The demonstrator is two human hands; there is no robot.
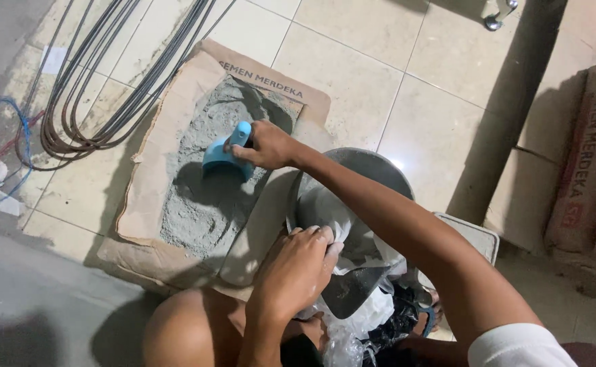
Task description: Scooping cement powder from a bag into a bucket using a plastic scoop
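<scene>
- The right hand point(265, 145) is closed around the handle of a blue scoop point(224, 155), reaching across to the cut-open cement sack point(176, 102) on the tiled floor.
- The scoop sits on the grey powder point(199, 204) near the sack's middle, its long axis running from the handle at upper right down-left to the bowl.
- The left hand point(296, 268), nearer the body, pinches the rim of a clear plastic bag point(342, 224) held at the grey bucket point(373, 170).
- That bag lies down-right of the scoop, just beside the sack's right edge.

Two hands point(271, 146), one blue scoop point(224, 158)
</scene>
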